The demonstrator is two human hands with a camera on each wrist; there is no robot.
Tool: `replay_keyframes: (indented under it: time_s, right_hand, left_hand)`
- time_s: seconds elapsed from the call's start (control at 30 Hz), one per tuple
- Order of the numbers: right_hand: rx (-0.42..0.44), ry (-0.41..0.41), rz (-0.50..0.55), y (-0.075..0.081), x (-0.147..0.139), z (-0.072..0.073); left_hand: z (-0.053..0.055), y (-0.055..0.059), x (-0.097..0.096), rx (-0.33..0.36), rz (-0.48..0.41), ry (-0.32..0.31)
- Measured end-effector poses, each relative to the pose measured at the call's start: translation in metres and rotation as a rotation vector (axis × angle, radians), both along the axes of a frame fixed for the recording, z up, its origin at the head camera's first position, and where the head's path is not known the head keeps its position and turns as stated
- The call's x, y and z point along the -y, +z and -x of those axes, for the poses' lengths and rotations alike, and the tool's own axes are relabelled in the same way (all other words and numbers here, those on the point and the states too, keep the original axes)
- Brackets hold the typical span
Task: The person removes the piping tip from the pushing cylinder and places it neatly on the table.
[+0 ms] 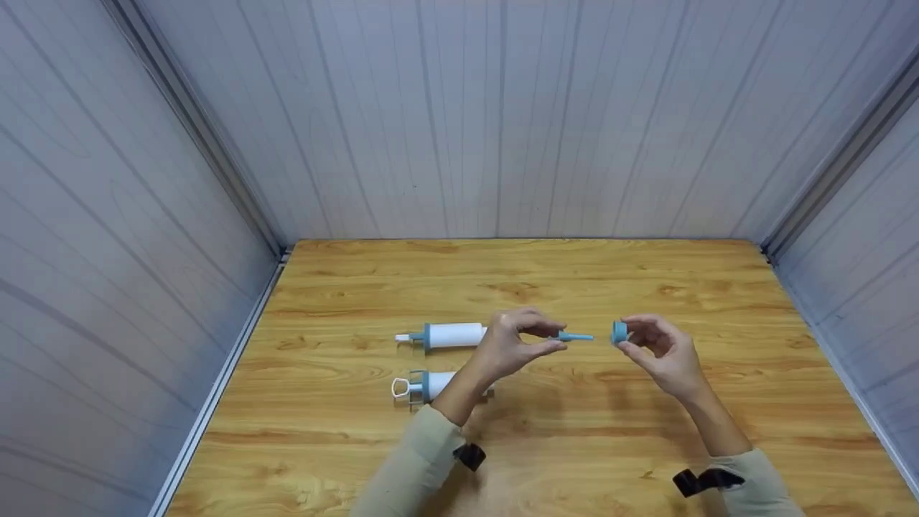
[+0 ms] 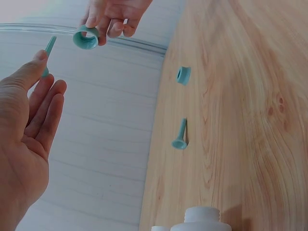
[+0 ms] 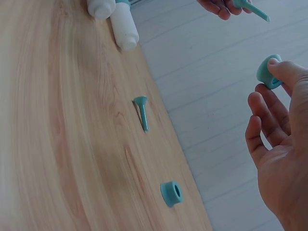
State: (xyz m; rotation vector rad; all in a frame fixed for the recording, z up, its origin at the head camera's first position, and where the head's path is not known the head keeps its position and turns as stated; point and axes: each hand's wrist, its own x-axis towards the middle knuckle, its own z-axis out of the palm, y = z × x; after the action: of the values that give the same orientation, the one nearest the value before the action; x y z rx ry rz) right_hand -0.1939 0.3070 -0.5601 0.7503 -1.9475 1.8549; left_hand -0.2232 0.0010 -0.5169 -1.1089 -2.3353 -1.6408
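Note:
My left hand (image 1: 513, 341) pinches a slim teal nozzle (image 1: 576, 336) by its wide end, and the narrow tip points right. Facing it across a small gap, my right hand (image 1: 668, 355) pinches a teal ring cap (image 1: 619, 332) between thumb and fingers. Threads show inside that ring cap (image 2: 86, 39) in the left wrist view. Both parts are held up off the table. A second teal nozzle (image 3: 143, 114) and a second ring cap (image 3: 169, 193) lie on the wood in the wrist views.
Two white syringe-like tubes with teal collars, an upper one (image 1: 454, 335) and a lower one (image 1: 439, 385), lie left of the hands. My left forearm partly covers the lower. Pale panel walls (image 1: 459, 143) border the wooden table (image 1: 344, 280) at the back and sides.

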Motion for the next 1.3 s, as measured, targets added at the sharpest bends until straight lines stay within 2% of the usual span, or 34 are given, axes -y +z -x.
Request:
replay_keyframes:
  time_s: [0.3, 0.47, 0.7, 1.0, 1.3]
  right_hand:
    - [0.005, -0.027, -0.129, -0.003, -0.014, 0.0]
    - [0.023, -0.036, -0.124, -0.007, -0.018, -0.001]
    - [0.035, -0.04, -0.092, -0.016, -0.02, -0.004]
    - [0.15, -0.138, -0.234, -0.026, -0.028, -0.012]
    - [0.169, -0.13, -0.333, -0.033, -0.036, -0.015]
  left_hand:
    - [0.003, -0.007, -0.004, 0.026, -0.004, 0.013]
    - [0.001, -0.013, -0.007, 0.062, -0.007, 0.016]
    - [-0.005, -0.025, -0.011, 0.109, 0.054, 0.057]
    - [-0.011, -0.042, -0.018, 0.207, 0.09, 0.093]
    - [-0.015, -0.056, -0.024, 0.252, 0.146, 0.15]
